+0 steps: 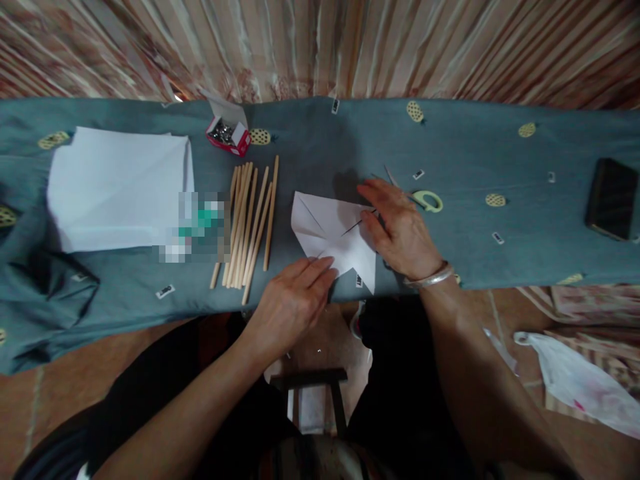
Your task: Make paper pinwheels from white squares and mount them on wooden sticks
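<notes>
A white sheet of paper (327, 217) with straight cuts running in towards its middle lies on the cloth-covered table in front of me. My left hand (300, 290) rests over its lower edge, fingers stretched out together on the paper; the thumb is hidden. At the right side of the sheet is my right hand (397, 230), with thumb and forefinger apart beside one of the cuts. A bracelet (430, 275) circles the right wrist. Just beyond the right hand lie scissors with pale green handles (429, 201), their blades partly covered by that hand.
Several thin wooden sticks (245, 227) lie left of the paper. Behind them stands an open red-and-white box (230, 135) of small metal pieces. White sheets (120, 190) are stacked farther left, near a blurred green-and-white item (200, 223). A dark phone (611, 199) lies far right.
</notes>
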A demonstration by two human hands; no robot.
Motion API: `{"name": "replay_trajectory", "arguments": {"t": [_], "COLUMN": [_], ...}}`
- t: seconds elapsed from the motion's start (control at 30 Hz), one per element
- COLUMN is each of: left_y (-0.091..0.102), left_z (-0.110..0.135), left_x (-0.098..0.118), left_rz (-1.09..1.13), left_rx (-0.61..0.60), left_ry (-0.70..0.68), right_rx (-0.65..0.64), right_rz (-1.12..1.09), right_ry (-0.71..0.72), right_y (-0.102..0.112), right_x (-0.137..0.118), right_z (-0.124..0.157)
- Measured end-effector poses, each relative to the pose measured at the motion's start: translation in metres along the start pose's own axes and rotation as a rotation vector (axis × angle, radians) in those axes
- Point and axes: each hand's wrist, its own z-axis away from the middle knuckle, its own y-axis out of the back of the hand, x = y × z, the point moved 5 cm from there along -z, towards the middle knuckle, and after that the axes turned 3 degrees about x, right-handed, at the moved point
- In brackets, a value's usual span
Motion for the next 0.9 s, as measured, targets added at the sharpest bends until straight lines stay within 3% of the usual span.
{"name": "replay_trajectory", "arguments": {"t": [0.2, 0.4, 0.6, 0.77, 0.9], "left_y": [0.004, 0.008, 0.011, 0.002, 0.000], "left_z": [-0.001, -0.001, 0.000, 0.009, 0.013], "left_x": [-0.013, -0.027, -0.007, 0.005, 0.004], "left_rz": [-0.053, -0.114, 0.028, 0.090, 0.062], "left_rx": [-0.010, 0.079, 0.054, -0.059, -0.079], "left_ry": [0.045, 0.089, 0.023, -0.045, -0.043], "right_rx": [-0.033, 0.046, 0.108, 0.018, -0.028], "right_rz": [0.047, 0.145, 0.102, -0.047, -0.117], "right_ry": [-0.024, -0.067, -0.003, 0.044, 0.047], "right_y": [0.000, 0.013, 0.020, 0.019, 0.015], "right_x": [-0.003, 0.000, -0.010, -0.023, -0.029], "right_z": [0.004, 0.022, 0.034, 0.044, 0.053]}}
